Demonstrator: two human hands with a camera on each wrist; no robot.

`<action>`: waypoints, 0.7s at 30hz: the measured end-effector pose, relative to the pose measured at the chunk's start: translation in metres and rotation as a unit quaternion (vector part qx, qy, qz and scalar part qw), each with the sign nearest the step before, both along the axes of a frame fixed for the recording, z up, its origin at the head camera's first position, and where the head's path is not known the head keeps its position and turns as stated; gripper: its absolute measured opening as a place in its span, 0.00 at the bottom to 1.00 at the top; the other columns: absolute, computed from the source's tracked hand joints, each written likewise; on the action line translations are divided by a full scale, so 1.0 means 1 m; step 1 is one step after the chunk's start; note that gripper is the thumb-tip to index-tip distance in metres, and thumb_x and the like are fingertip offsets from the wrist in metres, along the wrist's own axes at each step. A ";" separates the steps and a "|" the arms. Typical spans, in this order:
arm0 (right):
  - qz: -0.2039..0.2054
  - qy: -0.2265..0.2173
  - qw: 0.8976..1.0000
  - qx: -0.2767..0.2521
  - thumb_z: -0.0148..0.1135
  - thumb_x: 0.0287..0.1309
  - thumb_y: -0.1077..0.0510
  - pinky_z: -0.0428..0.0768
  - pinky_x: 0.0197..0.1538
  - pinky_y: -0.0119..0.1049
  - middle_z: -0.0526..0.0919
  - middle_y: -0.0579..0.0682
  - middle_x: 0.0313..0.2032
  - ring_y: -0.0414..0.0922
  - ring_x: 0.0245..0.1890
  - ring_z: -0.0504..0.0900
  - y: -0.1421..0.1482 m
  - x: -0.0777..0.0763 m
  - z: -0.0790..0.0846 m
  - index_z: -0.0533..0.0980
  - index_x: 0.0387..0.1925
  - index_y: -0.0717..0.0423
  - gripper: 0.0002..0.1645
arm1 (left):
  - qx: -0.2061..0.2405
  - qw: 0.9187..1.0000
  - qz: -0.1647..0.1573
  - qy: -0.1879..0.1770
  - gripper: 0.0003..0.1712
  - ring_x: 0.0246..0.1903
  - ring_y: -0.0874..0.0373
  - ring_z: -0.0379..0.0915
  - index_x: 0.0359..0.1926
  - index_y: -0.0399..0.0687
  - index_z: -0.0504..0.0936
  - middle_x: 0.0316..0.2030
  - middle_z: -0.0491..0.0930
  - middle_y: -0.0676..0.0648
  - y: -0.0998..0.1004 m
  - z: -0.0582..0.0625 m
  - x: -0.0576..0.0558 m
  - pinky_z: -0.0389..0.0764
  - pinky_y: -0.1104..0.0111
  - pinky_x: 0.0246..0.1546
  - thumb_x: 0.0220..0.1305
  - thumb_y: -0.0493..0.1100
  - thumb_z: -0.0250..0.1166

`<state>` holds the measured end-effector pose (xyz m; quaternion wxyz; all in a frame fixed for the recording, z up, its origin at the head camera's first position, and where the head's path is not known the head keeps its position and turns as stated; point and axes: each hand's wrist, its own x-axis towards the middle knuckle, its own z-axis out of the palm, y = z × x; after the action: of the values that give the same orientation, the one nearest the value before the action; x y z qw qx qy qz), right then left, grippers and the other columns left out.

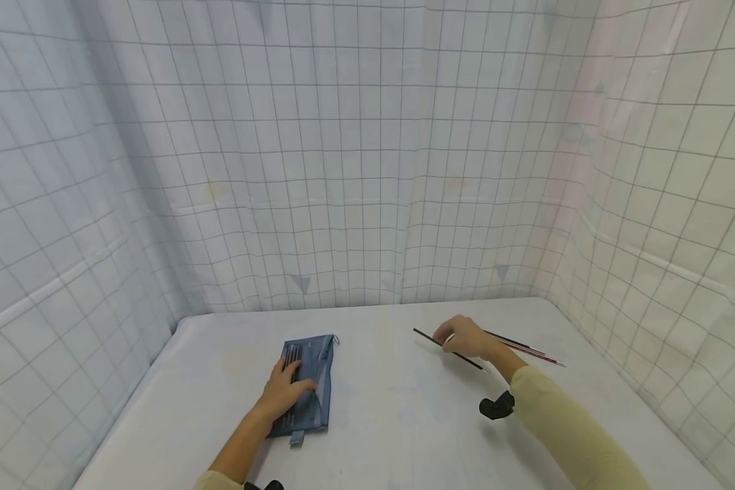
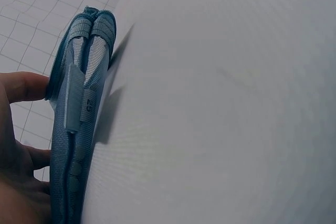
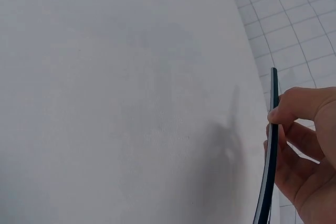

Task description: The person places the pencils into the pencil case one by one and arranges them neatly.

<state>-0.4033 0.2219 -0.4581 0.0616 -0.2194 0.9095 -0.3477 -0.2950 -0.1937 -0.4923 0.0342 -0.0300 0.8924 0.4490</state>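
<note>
On the left of the table lies a blue zip pouch (image 1: 318, 381), its zip and side tab visible edge-on in the left wrist view. My left hand (image 1: 280, 391) rests on top of it with the fingers spread. Several thin dark sticks (image 1: 289, 364) show along the pouch's left side, partly covered by that hand. My right hand (image 1: 463, 337) pinches a slim black pen-like stick (image 3: 271, 153) between thumb and fingers. The stick is held above the table, casting a shadow below, and has a pale end at its near right.
More slim sticks, black (image 1: 520, 344) and red (image 1: 542, 356) with pale tips, lie on the white table (image 1: 380, 422) beyond the right wrist. Grid-patterned curtains (image 1: 367, 170) enclose the back and sides. A metal ring (image 1: 336, 339) hangs off the pouch's far corner.
</note>
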 end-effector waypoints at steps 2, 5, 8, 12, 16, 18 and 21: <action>-0.004 -0.008 1.000 -0.002 0.67 0.55 0.71 0.84 0.43 0.42 0.87 0.48 0.41 0.46 0.42 0.84 -0.002 -0.001 -0.002 0.86 0.47 0.62 0.16 | 0.001 1.000 -0.002 -0.001 0.51 0.74 0.21 0.38 0.77 0.29 0.58 0.77 0.40 0.25 0.000 -0.001 0.001 0.49 0.28 0.67 0.61 0.53 0.66; -0.012 -0.011 1.000 0.002 0.68 0.55 0.71 0.84 0.43 0.41 0.87 0.46 0.40 0.44 0.42 0.83 -0.006 -0.002 -0.004 0.87 0.46 0.59 0.16 | 0.002 1.000 -0.002 -0.001 0.51 0.73 0.21 0.38 0.77 0.30 0.58 0.77 0.40 0.25 0.000 -0.001 0.001 0.49 0.28 0.66 0.61 0.53 0.66; -0.014 -0.003 1.000 0.006 0.68 0.54 0.70 0.84 0.42 0.42 0.87 0.45 0.39 0.44 0.40 0.83 -0.011 -0.002 -0.005 0.87 0.45 0.58 0.16 | 0.000 1.000 -0.002 0.001 0.51 0.73 0.20 0.38 0.77 0.30 0.58 0.77 0.40 0.25 0.000 -0.001 0.000 0.49 0.28 0.66 0.61 0.53 0.66; -0.011 0.007 1.000 0.014 0.69 0.53 0.70 0.83 0.42 0.41 0.86 0.44 0.36 0.43 0.39 0.82 -0.019 -0.003 -0.008 0.87 0.43 0.58 0.15 | -0.004 1.000 -0.001 0.003 0.50 0.73 0.20 0.38 0.76 0.30 0.59 0.77 0.40 0.24 0.000 -0.002 -0.001 0.49 0.28 0.66 0.61 0.53 0.66; -0.016 0.006 1.000 0.009 0.70 0.52 0.70 0.82 0.41 0.40 0.86 0.43 0.35 0.42 0.38 0.81 -0.029 -0.005 -0.014 0.87 0.42 0.57 0.15 | -0.002 1.000 0.001 -0.001 0.50 0.73 0.20 0.38 0.77 0.30 0.59 0.77 0.40 0.25 -0.001 -0.003 -0.002 0.49 0.27 0.66 0.61 0.53 0.66; -0.021 0.000 1.000 -0.001 0.70 0.51 0.71 0.82 0.41 0.40 0.85 0.44 0.35 0.43 0.38 0.81 -0.035 -0.006 -0.017 0.87 0.41 0.57 0.15 | 0.000 1.000 0.002 -0.003 0.50 0.74 0.20 0.37 0.77 0.30 0.58 0.78 0.40 0.25 -0.002 -0.003 -0.002 0.48 0.27 0.66 0.61 0.52 0.66; -0.030 -0.009 0.999 -0.010 0.70 0.51 0.71 0.82 0.42 0.40 0.85 0.44 0.35 0.43 0.37 0.81 -0.042 -0.006 -0.020 0.87 0.41 0.57 0.14 | 0.003 1.000 0.002 -0.001 0.50 0.73 0.20 0.37 0.77 0.30 0.58 0.78 0.39 0.25 -0.002 -0.003 -0.002 0.47 0.27 0.66 0.61 0.52 0.66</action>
<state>-0.4096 0.1797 -0.4783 0.0569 -0.1894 0.9115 -0.3607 -0.2965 -0.1960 -0.4956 0.0345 -0.0321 0.8909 0.4518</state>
